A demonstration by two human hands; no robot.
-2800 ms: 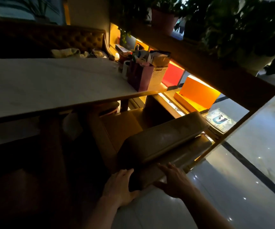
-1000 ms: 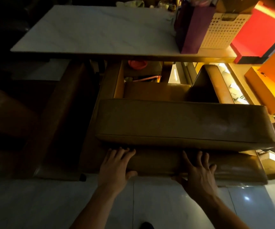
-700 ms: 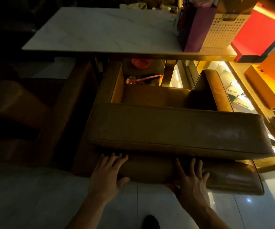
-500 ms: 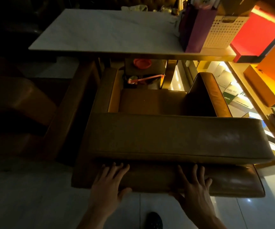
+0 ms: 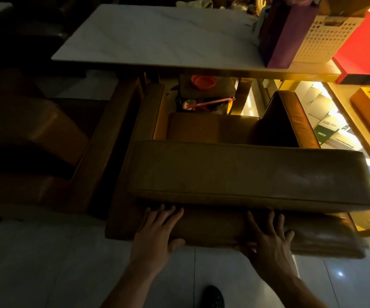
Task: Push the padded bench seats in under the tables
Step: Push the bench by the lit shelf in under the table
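Note:
A brown padded bench seat (image 5: 246,174) with a thick backrest and two armrests stands in front of a white marble table (image 5: 157,38), its seat cushion facing the table. My left hand (image 5: 157,232) lies flat, fingers spread, against the lower back panel of the bench, left of centre. My right hand (image 5: 268,238) presses flat on the same panel further right. Neither hand grips anything. The front of the bench sits just short of the table's near edge.
A second brown padded seat (image 5: 35,138) stands in shadow at the left. A purple bag (image 5: 284,30) and a white perforated basket (image 5: 326,36) stand on the table's right end. Red and orange lit boxes (image 5: 366,41) line the right. Glossy tiled floor (image 5: 46,263) lies below; my shoe (image 5: 211,296) shows.
I have come round from the bench's side to square behind it. Both hands stay flat on its back panel, and the bench has drawn nearer in the frame.

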